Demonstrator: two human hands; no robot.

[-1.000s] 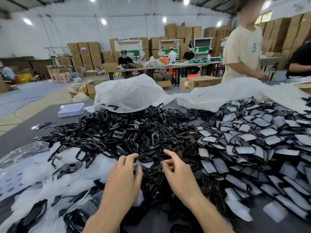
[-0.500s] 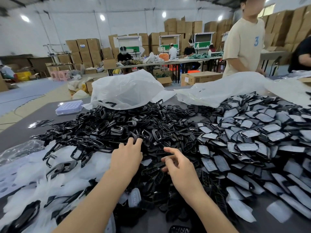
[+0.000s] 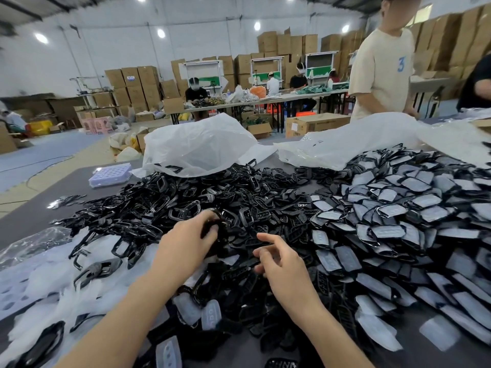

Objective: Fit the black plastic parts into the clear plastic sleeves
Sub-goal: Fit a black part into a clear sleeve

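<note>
Left grip (image 3: 186,243): clenched on one glossy black frame part (image 3: 215,224), fingers curled over it and thumb underneath, at the near edge of the heap.
Right grip (image 3: 281,264): just right of the left one, not touching it. Index finger is out, the other fingers curl down onto the heap. Can't tell if it pinches anything.

Loose black parts (image 3: 164,205): big heap ahead and to the left of both grips, mostly open ring frames. Flat perforated inserts (image 3: 265,216) are mixed in ahead of the right grip and under it.
Sleeved parts (image 3: 398,224): second heap right of the right grip. These are black pieces under frosted film, overlapping, and the heap runs out of view on the right.
Clear sleeves (image 3: 210,316): a few lie between the forearms, nearer the body than either grip.

White sheet (image 3: 39,282): left of the left grip, under the heap's edge, with several frames lying on it.
Grey counter (image 3: 34,213) shows further left.
Lilac tray (image 3: 110,175): far ahead and left, apart from the heap.
Left white bag (image 3: 199,144): beyond the left grip, its mouth resting on the loose parts.
Right white bag (image 3: 345,147): beyond the sleeved heap.
A person in a cream T-shirt (image 3: 382,67) stands behind the right white bag.
Cartons (image 3: 132,83) are stacked along the back wall.
</note>
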